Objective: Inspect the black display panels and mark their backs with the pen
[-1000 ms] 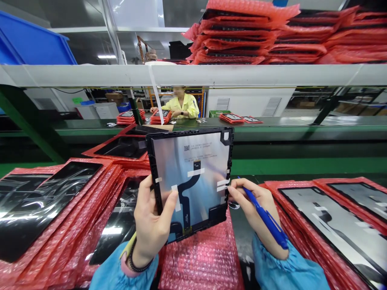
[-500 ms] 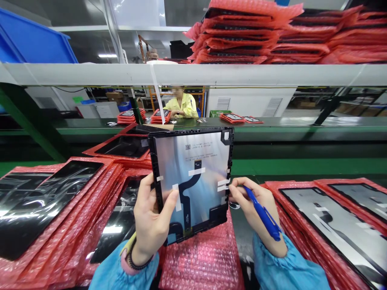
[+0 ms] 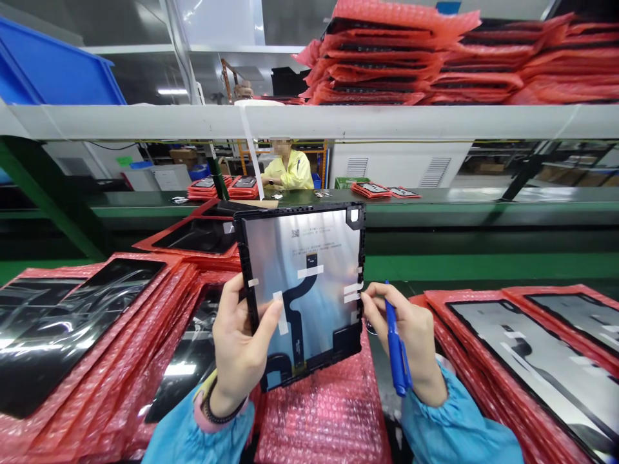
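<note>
A display panel point(image 3: 329, 258) with a black frame, silvery back, dark flex cable and white tape strips is held up, slightly tilted, in the head view. My left hand point(image 3: 244, 348) grips its left edge, thumb on the back near a white strip. Beside the right edge, my right hand point(image 3: 403, 328) has thumb and index finger pinched at the white tape strips; a blue pen point(image 3: 397, 354) is also held between its fingers, pointing down. Red bubble wrap point(image 3: 324, 419) lies beneath the panel.
Dark screens on red bubble bags point(image 3: 91, 309) are stacked at left. Silver-backed panels point(image 3: 517, 348) lie on red bags at right. Above, a white shelf rail point(image 3: 411, 121) crosses under red-wrapped stacks point(image 3: 377, 58). A person in yellow point(image 3: 294, 171) sits beyond the green bench.
The panel and my left hand have shifted slightly left. My right hand has moved left with it and turned, so the pen now hangs more upright.
</note>
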`<state>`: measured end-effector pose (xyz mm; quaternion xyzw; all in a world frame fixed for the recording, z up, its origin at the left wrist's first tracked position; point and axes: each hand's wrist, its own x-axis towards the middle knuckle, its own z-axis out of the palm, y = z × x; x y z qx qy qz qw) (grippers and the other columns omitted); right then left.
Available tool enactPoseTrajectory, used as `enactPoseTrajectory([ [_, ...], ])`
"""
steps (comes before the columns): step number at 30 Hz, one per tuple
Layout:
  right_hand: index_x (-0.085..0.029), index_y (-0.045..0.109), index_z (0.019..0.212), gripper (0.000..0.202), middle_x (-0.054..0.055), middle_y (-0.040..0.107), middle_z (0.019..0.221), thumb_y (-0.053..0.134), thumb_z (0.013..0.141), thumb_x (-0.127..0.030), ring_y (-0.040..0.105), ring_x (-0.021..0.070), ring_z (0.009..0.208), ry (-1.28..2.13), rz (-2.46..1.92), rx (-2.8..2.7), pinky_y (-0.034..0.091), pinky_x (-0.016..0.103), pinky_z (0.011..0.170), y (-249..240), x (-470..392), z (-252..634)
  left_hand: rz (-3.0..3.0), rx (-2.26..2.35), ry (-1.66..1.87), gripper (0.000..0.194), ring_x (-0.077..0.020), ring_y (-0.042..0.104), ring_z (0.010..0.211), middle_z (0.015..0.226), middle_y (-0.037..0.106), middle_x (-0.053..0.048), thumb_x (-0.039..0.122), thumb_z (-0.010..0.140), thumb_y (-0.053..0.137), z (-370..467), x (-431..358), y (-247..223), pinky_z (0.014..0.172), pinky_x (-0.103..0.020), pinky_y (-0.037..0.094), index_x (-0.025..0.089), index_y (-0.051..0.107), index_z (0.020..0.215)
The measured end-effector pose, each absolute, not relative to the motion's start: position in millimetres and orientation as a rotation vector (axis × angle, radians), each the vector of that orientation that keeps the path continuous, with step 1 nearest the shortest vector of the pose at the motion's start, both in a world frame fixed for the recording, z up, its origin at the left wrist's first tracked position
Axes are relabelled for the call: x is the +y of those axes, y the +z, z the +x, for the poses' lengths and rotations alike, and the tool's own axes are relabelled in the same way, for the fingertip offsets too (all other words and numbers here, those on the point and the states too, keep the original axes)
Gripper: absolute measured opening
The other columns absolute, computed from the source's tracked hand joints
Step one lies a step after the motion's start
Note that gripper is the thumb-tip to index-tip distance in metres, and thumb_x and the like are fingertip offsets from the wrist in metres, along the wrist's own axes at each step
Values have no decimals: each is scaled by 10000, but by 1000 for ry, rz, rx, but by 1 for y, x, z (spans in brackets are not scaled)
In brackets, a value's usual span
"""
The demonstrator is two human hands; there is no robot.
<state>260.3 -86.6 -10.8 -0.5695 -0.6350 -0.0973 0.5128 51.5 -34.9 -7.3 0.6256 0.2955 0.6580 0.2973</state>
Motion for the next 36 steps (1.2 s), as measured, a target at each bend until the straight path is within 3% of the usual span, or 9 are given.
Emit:
enactPoseTrajectory([
  [4,-208,610,824,73,-72,614,516,599,892,-231,519,73,392,-91,-1368,-1457,418,157,447,-11,-88,261,1581,756,1730,333,-72,672,588,755,734,50,196,831,688,51,-35,-5,588,-115,526,233,522,1117],
  [11,-204,675,865,201,-2,738,649,702,801,-392,711,166,603,623,-1327,-1157,569,217,601,-5,-88,267,1431,712,1596,361,-111,705,654,864,743,10,238,826,701,50,-32,1,655,-185,574,231,518,1138],
  [14,-190,681,792,190,-3,714,607,704,780,-378,688,157,558,631,-1351,-1188,549,206,564,-5,-89,270,1422,725,1550,371,-107,681,564,820,737,15,252,820,705,51,-31,1,616,-201,575,219,511,1134],
  [20,-181,673,783,193,-6,671,541,690,778,-374,665,176,503,590,-1378,-1202,552,245,531,-12,-82,275,1449,686,1548,413,-172,743,800,955,762,-54,260,833,685,54,-27,3,732,-235,599,170,504,1192],
  [24,-184,681,1029,321,89,772,934,731,769,-364,736,260,894,640,-1287,-1125,582,380,861,-14,-76,274,1721,784,1620,266,-188,752,784,913,778,-68,232,867,636,53,-28,0,700,-227,609,131,602,1111],
  [26,-237,615,1216,468,106,688,1240,741,786,-371,643,274,1158,748,-1146,-1047,486,443,1026,-13,-78,270,2029,776,1645,241,-187,755,763,908,783,-72,154,880,595,52,-26,-4,691,-222,614,132,636,1116],
  [28,-309,566,1296,540,82,588,1388,703,808,-495,571,285,1255,959,-952,-984,456,492,1048,-13,-82,266,2421,555,1657,350,-195,747,883,1027,766,-104,40,878,503,54,-23,-7,786,-243,610,117,615,1200],
  [32,-278,731,1037,643,103,707,1199,536,724,-805,610,328,1190,1151,-820,-945,520,515,950,-14,-88,261,2962,99,1549,379,-221,646,1146,1168,717,-118,7,885,433,58,-16,-8,990,-345,535,72,591,1223],
  [36,-249,755,853,566,107,773,936,563,737,-769,668,314,1080,1020,-891,-962,540,490,914,-14,-87,254,3068,145,1491,313,-228,616,1190,1159,725,-100,49,891,491,60,-17,-3,1042,-375,494,94,627,1169],
])
